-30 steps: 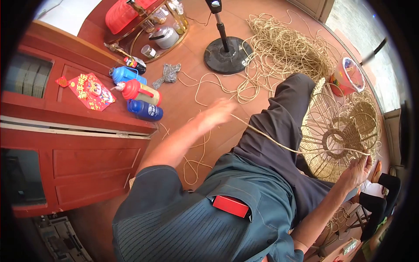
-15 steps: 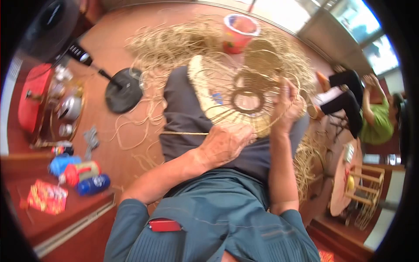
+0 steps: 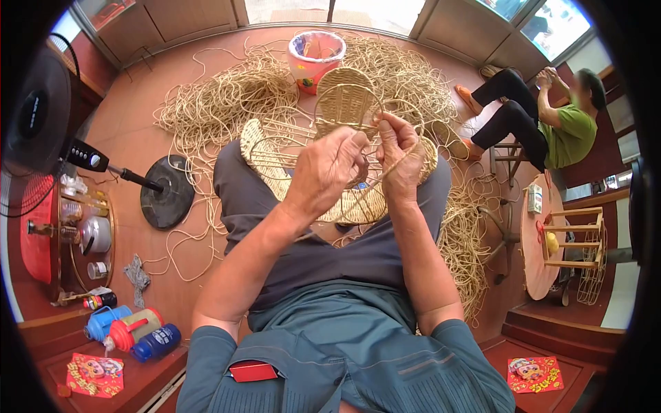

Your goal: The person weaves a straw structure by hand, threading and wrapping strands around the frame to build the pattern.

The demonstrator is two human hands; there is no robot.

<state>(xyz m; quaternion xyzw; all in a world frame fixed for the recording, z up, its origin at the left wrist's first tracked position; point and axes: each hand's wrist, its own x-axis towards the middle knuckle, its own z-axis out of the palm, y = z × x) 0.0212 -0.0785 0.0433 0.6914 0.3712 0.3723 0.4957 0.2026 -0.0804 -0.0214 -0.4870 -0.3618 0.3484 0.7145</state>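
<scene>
Across my knees lies a woven straw piece, with a curved plaited band, loose spokes and an upright rounded panel at its far side. My left hand is closed in front of that panel, fingertips pinched on a straw cord at the work; its palm hides part of the weave. Close beside it, my right hand pinches near the panel's right edge, and the straw cord passes across its fingers and slants down to the left.
Heaps of loose cord spread over the floor around a lined bucket. A fan base stands at left, with bottles nearer. At right, a seated person is by a round table and a wooden rack.
My left hand has risen from the near edge of the weave to beside my right hand. The cord formerly stretched left is no longer taut there. The view has shifted.
</scene>
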